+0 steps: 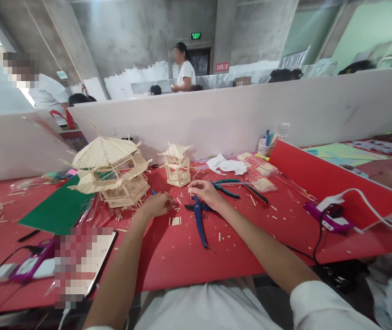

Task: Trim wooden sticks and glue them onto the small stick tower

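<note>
My left hand (pixel 159 205) is palm down low over the red tabletop, fingers bent and slightly apart, its fingertips beside loose stick bits. My right hand (pixel 207 192) pinches a short piece of pale wooden stick (pixel 189 190), mostly hidden by the fingertips. Below the hands lies a small row of short sticks (pixel 175 221), side by side. Blue-handled cutters (pixel 201 224) rest just under my right hand. Behind my hands stands a small stick pavilion (pixel 178 167); a larger stick pavilion (pixel 113 174) with a wide roof is to the left.
Teal-handled pliers (pixel 228 188), bundled sticks (pixel 263 184) and white tissue (pixel 226 164) lie to the right. A red board (pixel 333 183) leans near a purple power strip (pixel 329 217). A tablet-like device (pixel 94 266) lies front left. A white partition (pixel 216 119) runs behind; people are beyond it.
</note>
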{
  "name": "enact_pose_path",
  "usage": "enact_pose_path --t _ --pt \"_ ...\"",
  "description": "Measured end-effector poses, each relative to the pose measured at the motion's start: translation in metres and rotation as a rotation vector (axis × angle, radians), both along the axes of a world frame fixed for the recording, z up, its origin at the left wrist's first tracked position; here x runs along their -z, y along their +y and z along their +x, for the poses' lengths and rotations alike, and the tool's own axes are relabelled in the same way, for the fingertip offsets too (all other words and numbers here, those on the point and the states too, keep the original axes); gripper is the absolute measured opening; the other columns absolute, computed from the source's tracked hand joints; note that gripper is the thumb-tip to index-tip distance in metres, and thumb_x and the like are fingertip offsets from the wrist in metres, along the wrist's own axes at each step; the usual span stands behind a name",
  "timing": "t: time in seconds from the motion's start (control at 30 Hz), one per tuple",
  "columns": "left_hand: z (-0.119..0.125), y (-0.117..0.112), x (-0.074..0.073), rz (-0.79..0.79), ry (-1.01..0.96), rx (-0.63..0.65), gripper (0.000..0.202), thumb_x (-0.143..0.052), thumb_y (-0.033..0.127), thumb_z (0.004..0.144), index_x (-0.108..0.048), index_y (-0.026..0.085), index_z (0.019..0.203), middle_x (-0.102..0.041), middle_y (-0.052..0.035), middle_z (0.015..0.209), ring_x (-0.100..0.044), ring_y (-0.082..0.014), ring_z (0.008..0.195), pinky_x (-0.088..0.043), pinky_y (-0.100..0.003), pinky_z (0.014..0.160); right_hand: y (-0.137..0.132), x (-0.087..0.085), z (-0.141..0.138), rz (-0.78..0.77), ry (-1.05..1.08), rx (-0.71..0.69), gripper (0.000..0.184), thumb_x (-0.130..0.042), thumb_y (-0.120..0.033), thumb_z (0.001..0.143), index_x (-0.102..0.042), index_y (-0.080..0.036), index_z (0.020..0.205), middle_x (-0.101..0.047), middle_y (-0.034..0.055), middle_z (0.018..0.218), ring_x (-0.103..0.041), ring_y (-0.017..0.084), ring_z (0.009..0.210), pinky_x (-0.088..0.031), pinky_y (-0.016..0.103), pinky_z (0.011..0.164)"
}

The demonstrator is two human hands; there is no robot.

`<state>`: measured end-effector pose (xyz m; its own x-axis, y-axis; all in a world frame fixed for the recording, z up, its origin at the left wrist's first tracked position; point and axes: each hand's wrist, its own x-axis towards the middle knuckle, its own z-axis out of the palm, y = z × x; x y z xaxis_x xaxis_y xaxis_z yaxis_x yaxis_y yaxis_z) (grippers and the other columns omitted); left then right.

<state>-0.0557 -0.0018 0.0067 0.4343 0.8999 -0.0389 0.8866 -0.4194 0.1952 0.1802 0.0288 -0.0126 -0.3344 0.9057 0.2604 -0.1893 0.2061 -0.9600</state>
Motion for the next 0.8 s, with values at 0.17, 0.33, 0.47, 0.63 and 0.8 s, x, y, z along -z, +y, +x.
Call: enact_pose_path --t 0.17,0.33,0.47,0.63,0.8 --pt "-0.001 -0.004 -0.007 -0.018 -0.002 0.136 0.033 -0.054 0.002 0.070 -0.071 0.021 0.091 -0.074 -0.0046 0.090 -0.066 -0.0190 0.083 -0.040 -0.022 0.065 -0.005 -0.007 0.000 -0.014 -0.006 0.001 0.017 -0.071 -0.028 0.065 -0.069 -0.016 0.078 -0.063 -0.0012 0.066 -0.054 0.011 0.059 -0.043 0.025 0.060" --pt "0.000 -0.004 -0.005 -0.049 -0.078 0.203 0.040 -0.053 -0.001 0.069 -0.070 0.021 0.098 -0.074 -0.0031 0.091 -0.066 -0.0176 0.084 -0.043 -0.021 0.069 -0.007 -0.009 0.000 -0.022 -0.012 -0.002 0.016 -0.071 -0.026 0.065 -0.069 -0.016 0.077 -0.062 -0.0017 0.063 -0.053 0.011 0.058 -0.043 0.025 0.061" --pt "0.000 -0.002 0.000 -0.064 -0.118 0.231 0.041 -0.054 0.001 0.072 -0.068 0.021 0.106 -0.074 -0.0036 0.097 -0.067 -0.0170 0.088 -0.046 -0.021 0.074 -0.007 -0.010 0.000 -0.011 -0.019 -0.006 0.016 -0.070 -0.027 0.065 -0.069 -0.016 0.077 -0.062 -0.0016 0.063 -0.053 0.011 0.058 -0.043 0.026 0.062" --pt "0.001 -0.001 0.001 0.031 -0.087 0.283 0.040 -0.057 0.006 0.076 -0.068 0.022 0.111 -0.070 -0.0071 0.110 -0.064 -0.0203 0.101 -0.046 -0.025 0.086 -0.007 -0.010 0.001 -0.013 -0.032 -0.002 0.017 -0.071 -0.027 0.065 -0.069 -0.015 0.077 -0.062 -0.0012 0.065 -0.053 0.011 0.058 -0.043 0.026 0.062" --pt "0.004 0.000 0.003 0.089 -0.098 0.353 0.043 -0.055 0.002 0.077 -0.067 0.021 0.113 -0.068 -0.0079 0.111 -0.063 -0.0189 0.100 -0.047 -0.025 0.086 -0.007 -0.010 0.001 -0.011 -0.043 -0.007 0.018 -0.070 -0.028 0.066 -0.069 -0.016 0.078 -0.063 -0.0009 0.066 -0.054 0.011 0.059 -0.043 0.026 0.063"
